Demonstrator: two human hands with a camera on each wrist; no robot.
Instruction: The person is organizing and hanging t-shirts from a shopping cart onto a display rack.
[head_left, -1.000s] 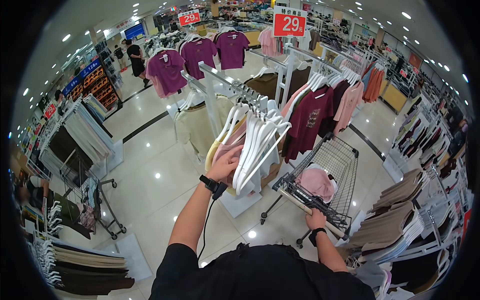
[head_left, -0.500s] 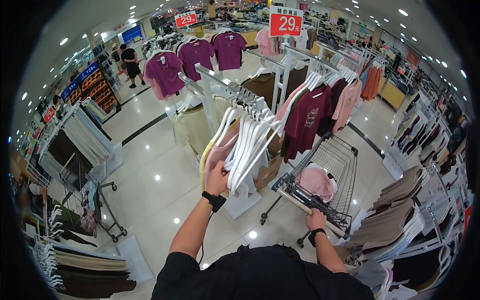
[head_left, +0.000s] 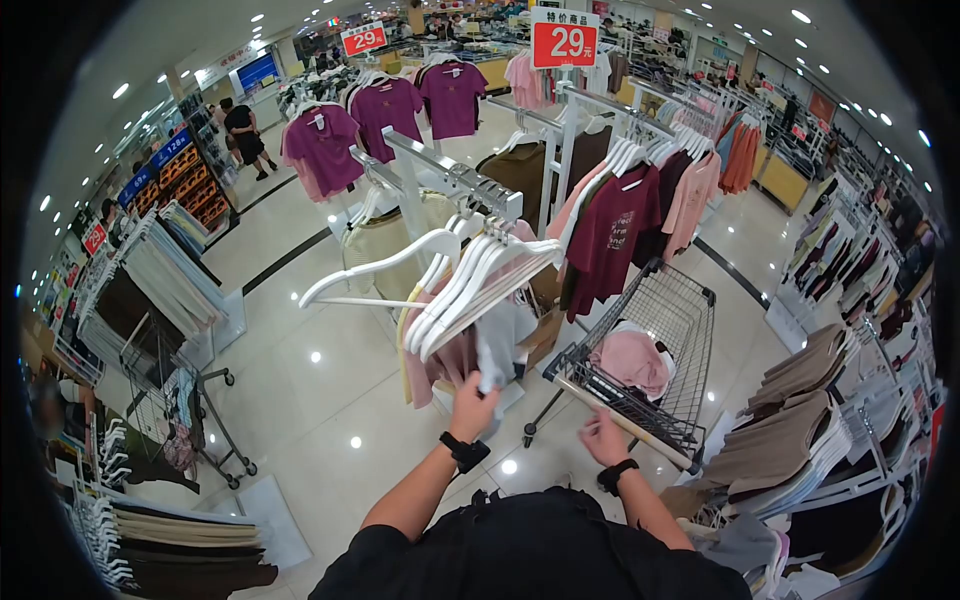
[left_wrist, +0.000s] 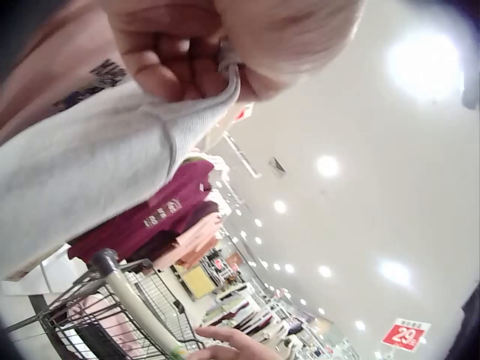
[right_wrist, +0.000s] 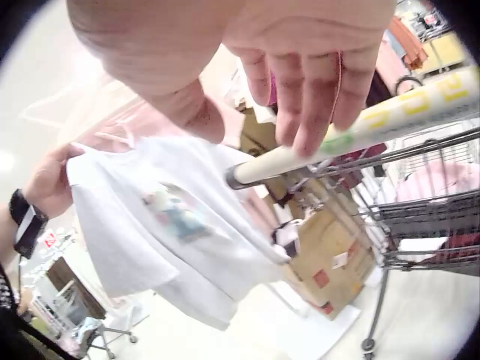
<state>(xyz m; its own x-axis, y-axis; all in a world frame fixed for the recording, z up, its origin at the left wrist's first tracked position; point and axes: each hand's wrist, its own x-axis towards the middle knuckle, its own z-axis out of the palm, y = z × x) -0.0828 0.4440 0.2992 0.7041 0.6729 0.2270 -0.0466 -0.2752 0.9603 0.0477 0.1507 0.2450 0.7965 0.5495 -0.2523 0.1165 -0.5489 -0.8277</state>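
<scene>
The person's left hand (head_left: 474, 410) holds a white shirt (head_left: 499, 345) near the middle of the head view. The shirt hangs just below a bunch of white hangers (head_left: 480, 285), beside a pink shirt (head_left: 430, 378). The fingers are pinched tight on an edge with little ridges. I can't tell if that edge is the neck or a cuff. A blurry picture is on the shirt's front.

The right hand (head_left: 603, 440) has nothing in it. Its fingers are loose, a bit bent, and very near the cart handle (right_wrist: 409, 115). I can't tell if they touch it. Some pink cloth (head_left: 630, 362) lies in the cart (head_left: 683, 290), right of the middle.

The white shirt looks light, soft and floppy, so I think it won't break. Pulling hard on one edge might stretch it. Both shoulders would be a good place to hold it, so it stays flat.
</scene>
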